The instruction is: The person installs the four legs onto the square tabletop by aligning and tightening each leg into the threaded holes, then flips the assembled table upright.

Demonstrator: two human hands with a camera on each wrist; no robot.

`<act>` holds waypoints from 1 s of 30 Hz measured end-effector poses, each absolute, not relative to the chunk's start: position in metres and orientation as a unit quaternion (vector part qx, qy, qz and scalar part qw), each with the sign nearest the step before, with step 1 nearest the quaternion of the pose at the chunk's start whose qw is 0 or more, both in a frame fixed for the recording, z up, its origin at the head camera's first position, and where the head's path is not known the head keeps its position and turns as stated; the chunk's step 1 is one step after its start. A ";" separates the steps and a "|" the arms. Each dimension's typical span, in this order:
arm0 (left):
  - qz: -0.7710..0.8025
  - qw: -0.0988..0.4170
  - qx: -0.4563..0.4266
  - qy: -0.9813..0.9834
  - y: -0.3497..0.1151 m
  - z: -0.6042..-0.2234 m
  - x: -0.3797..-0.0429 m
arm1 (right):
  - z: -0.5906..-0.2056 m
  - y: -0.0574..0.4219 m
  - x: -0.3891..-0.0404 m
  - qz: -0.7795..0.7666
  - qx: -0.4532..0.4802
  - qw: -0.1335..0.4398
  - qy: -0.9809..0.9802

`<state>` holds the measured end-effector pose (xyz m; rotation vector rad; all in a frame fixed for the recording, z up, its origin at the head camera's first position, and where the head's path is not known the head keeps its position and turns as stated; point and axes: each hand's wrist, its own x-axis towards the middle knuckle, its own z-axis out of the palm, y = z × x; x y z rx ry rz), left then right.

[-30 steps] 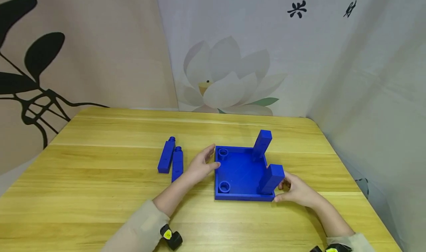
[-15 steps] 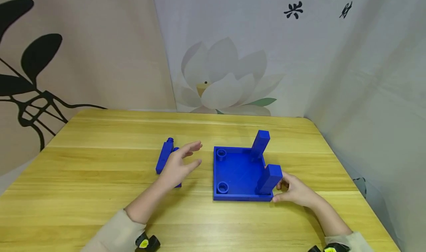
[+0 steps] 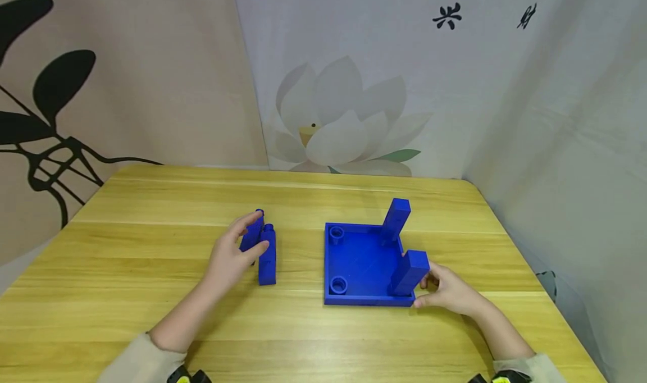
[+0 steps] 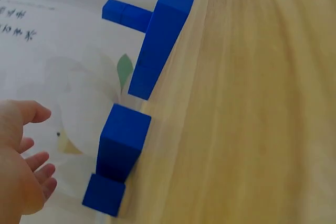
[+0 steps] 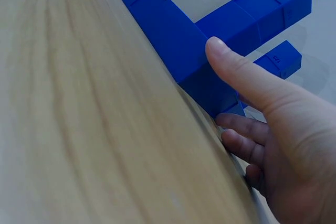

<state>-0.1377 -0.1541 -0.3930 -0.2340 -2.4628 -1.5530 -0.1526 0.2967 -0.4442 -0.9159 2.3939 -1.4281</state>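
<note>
My left hand (image 3: 229, 256), fingers spread and slightly bent, hovers over two loose blue square legs. The farther leg (image 3: 253, 237) is partly hidden behind the hand; the nearer leg (image 3: 268, 262) lies by the thumb. In the left wrist view the hand (image 4: 21, 156) appears apart from the legs' square ends (image 4: 126, 127). A square blue tray (image 3: 361, 265) lies to the right, with two legs (image 3: 396, 220) standing along its right side and two round sockets (image 3: 338, 285) on its left. My right hand (image 3: 450, 290) holds the tray's near right corner between thumb (image 5: 236, 69) and fingers.
The wooden table (image 3: 151, 248) runs back to a curtain (image 3: 354, 46) printed with a lotus and dark plants. Bare wood lies between the loose legs and the tray.
My left hand has left the tray's left side and swung left to the loose legs. The right hand stays at the tray corner, and the tray has barely moved.
</note>
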 end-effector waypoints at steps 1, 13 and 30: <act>-0.526 0.109 -0.077 -0.840 -0.157 -0.395 -0.138 | -0.444 0.296 -0.152 -0.483 -0.310 0.104 0.812; -0.542 0.072 -0.029 -0.837 -0.175 -0.415 -0.141 | -0.442 0.294 -0.150 -0.479 -0.309 0.108 0.815; -0.546 0.006 0.033 -0.837 -0.177 -0.430 -0.145 | -0.445 0.296 -0.152 -0.484 -0.303 0.107 0.814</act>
